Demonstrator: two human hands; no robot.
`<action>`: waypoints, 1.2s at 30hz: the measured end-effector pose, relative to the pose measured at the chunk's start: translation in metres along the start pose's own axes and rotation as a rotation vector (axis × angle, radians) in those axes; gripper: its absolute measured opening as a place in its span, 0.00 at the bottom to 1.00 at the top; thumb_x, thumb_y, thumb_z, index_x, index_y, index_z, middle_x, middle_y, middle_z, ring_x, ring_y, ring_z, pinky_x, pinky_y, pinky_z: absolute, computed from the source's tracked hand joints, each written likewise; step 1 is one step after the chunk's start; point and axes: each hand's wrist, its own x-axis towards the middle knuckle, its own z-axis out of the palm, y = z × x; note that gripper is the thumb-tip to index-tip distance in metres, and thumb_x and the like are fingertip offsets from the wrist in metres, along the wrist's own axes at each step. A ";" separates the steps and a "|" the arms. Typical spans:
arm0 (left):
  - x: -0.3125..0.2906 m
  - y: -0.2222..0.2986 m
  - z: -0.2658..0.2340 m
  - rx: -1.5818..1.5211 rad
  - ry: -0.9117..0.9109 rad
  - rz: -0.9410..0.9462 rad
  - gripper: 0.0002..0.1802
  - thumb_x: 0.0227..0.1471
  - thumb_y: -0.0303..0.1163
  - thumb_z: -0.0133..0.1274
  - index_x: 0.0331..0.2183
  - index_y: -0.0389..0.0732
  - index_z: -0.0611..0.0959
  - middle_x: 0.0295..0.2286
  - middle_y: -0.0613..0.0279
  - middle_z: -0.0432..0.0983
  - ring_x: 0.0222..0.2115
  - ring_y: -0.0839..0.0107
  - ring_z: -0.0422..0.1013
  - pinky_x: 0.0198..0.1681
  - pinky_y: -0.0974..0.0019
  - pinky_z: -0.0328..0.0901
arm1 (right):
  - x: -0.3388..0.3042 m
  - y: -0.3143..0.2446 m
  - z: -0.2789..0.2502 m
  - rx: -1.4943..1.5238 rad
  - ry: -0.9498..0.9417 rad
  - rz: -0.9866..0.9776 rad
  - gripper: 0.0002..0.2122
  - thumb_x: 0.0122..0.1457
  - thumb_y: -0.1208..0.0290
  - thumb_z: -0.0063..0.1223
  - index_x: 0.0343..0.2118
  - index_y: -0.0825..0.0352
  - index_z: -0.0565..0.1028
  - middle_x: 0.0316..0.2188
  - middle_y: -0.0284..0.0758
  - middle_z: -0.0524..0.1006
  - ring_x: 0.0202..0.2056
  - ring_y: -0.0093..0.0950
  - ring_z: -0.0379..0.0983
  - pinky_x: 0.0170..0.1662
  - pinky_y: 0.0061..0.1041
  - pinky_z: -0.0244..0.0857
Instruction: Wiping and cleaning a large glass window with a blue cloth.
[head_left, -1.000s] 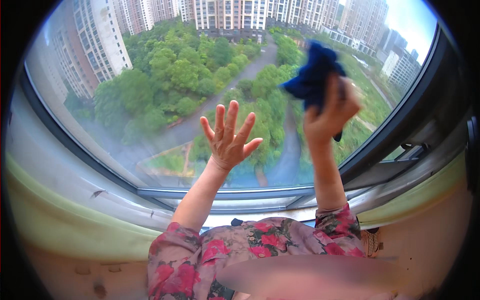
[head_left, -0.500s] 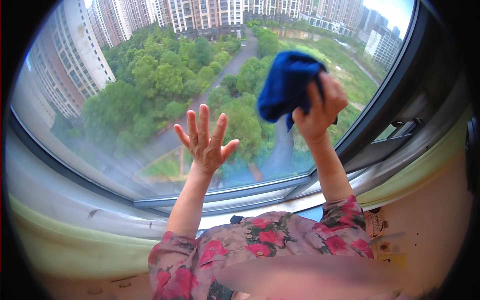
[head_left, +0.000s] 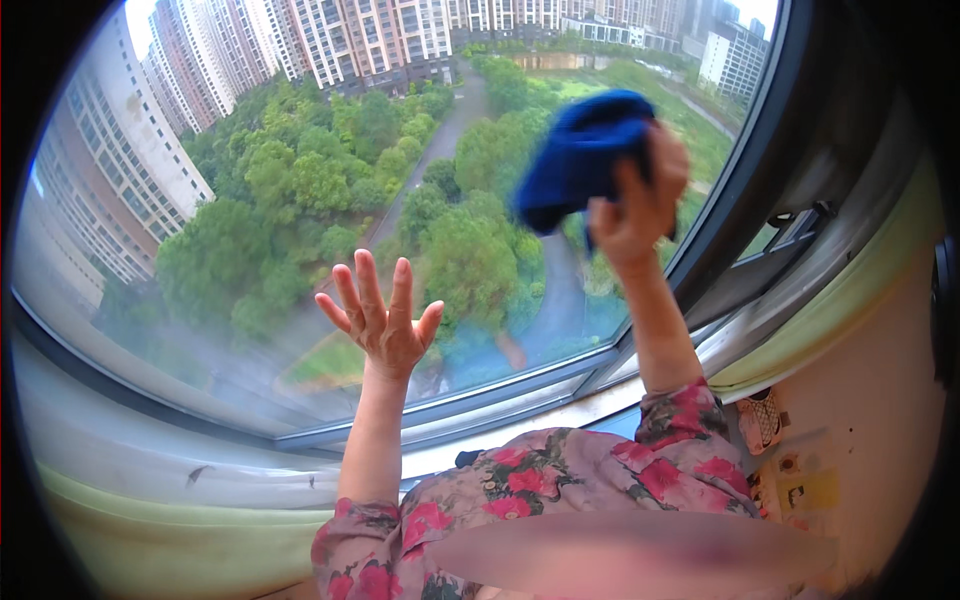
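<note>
Cloth (head_left: pixel 585 155), blue, pinched in right grip (head_left: pixel 640 208), bulk spreading leftward beyond it

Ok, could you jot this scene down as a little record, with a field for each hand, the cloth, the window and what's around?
Left hand: left hand raised before the window, fingers spread, holding nothing; contact with the glass unclear
Right hand: right hand gripping a cloth, slightly blurred
Cloth: blue cloth, bunched
Window: large window, dark-framed
Outside: trees, tall buildings
Indoors: pale green curtain at lower left
Clothing: floral shirt
</note>
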 end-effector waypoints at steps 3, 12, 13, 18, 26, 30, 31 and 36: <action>0.005 0.008 0.000 0.036 -0.020 0.026 0.34 0.58 0.62 0.30 0.58 0.54 0.69 0.62 0.52 0.51 0.65 0.54 0.41 0.65 0.46 0.26 | -0.024 0.068 -0.034 -0.178 0.056 0.026 0.15 0.62 0.63 0.41 0.46 0.68 0.71 0.50 0.53 0.68 0.50 0.53 0.65 0.51 0.49 0.58; 0.004 0.000 -0.006 0.067 -0.033 0.028 0.34 0.58 0.63 0.30 0.58 0.54 0.69 0.63 0.51 0.48 0.65 0.53 0.38 0.64 0.45 0.25 | -0.037 0.007 -0.038 -0.106 -0.194 0.105 0.12 0.59 0.71 0.42 0.43 0.65 0.74 0.54 0.52 0.64 0.55 0.52 0.59 0.57 0.49 0.53; 0.005 -0.002 -0.009 0.069 -0.032 0.031 0.34 0.58 0.62 0.30 0.58 0.54 0.69 0.63 0.51 0.48 0.65 0.53 0.37 0.64 0.45 0.24 | -0.046 -0.001 -0.043 -0.049 -0.244 0.070 0.11 0.58 0.72 0.42 0.41 0.63 0.75 0.54 0.51 0.65 0.56 0.52 0.59 0.57 0.50 0.53; 0.007 -0.001 -0.012 0.071 -0.035 0.043 0.34 0.58 0.62 0.31 0.58 0.54 0.68 0.63 0.50 0.47 0.65 0.53 0.37 0.64 0.45 0.23 | -0.081 0.013 -0.059 -0.005 -0.269 0.004 0.11 0.62 0.66 0.41 0.36 0.65 0.76 0.53 0.49 0.66 0.55 0.52 0.61 0.57 0.52 0.54; 0.004 -0.001 -0.010 0.047 -0.029 0.046 0.34 0.58 0.62 0.32 0.58 0.53 0.68 0.63 0.50 0.48 0.65 0.54 0.37 0.64 0.45 0.23 | 0.064 0.037 -0.029 -0.024 -0.159 -0.038 0.15 0.57 0.76 0.43 0.47 0.71 0.74 0.54 0.49 0.67 0.55 0.47 0.62 0.57 0.41 0.56; 0.007 0.001 -0.011 0.042 -0.020 0.045 0.34 0.58 0.62 0.33 0.58 0.54 0.68 0.63 0.50 0.48 0.65 0.54 0.38 0.64 0.44 0.24 | 0.033 0.008 -0.032 0.057 -0.219 0.002 0.20 0.61 0.59 0.44 0.49 0.71 0.71 0.55 0.55 0.63 0.56 0.54 0.59 0.58 0.48 0.52; 0.006 0.001 -0.012 0.041 -0.027 0.044 0.34 0.58 0.62 0.34 0.58 0.55 0.69 0.62 0.50 0.49 0.65 0.53 0.39 0.64 0.44 0.24 | 0.016 -0.003 -0.034 0.095 -0.232 0.037 0.24 0.61 0.53 0.42 0.49 0.71 0.71 0.55 0.56 0.62 0.56 0.55 0.58 0.58 0.50 0.51; 0.005 0.006 -0.013 0.033 -0.062 -0.015 0.32 0.57 0.63 0.35 0.58 0.62 0.67 0.62 0.55 0.51 0.65 0.54 0.41 0.64 0.41 0.25 | -0.010 -0.048 -0.027 0.081 -0.189 0.164 0.31 0.52 0.43 0.54 0.47 0.68 0.66 0.55 0.53 0.61 0.57 0.55 0.57 0.57 0.51 0.52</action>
